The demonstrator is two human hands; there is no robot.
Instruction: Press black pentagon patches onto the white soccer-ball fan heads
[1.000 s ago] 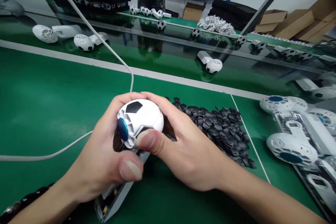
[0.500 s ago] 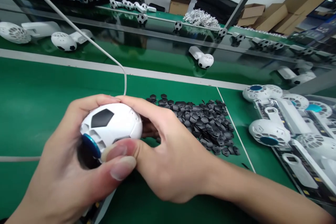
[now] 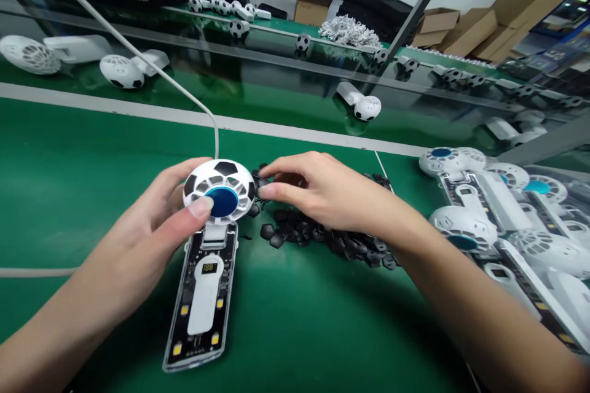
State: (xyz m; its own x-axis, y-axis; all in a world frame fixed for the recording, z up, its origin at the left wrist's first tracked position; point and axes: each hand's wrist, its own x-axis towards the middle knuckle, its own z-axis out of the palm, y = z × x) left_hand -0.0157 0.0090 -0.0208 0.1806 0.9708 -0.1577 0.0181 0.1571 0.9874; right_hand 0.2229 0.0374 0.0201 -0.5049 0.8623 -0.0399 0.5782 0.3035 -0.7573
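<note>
My left hand (image 3: 159,227) grips the ball-shaped head of a handheld fan (image 3: 244,175), its thumb on the round blue centre. The white head has black pentagon patches and a vented grille. Below it a clear handle (image 3: 203,319) points towards me, showing a dark circuit board, a small display and yellow squares. My right hand (image 3: 318,187) is just right of the head, over a pile of black pentagon pieces (image 3: 299,233). Its thumb and forefinger close about a dark pentagon piece (image 3: 262,183) at the pile's left edge; the other fingers are partly hidden.
More fans with clear handles (image 3: 461,230) lie stacked at the right. Beyond the white strip, several white fans (image 3: 367,108) lie on a dark green, shiny surface. A white cable (image 3: 175,83) hangs down behind my left hand. Cardboard boxes (image 3: 516,18) stand at the back right.
My right hand has let go of the fan head and moved right to the black pieces. The left hand has turned the fan, so its blue centre and handle now face me.
</note>
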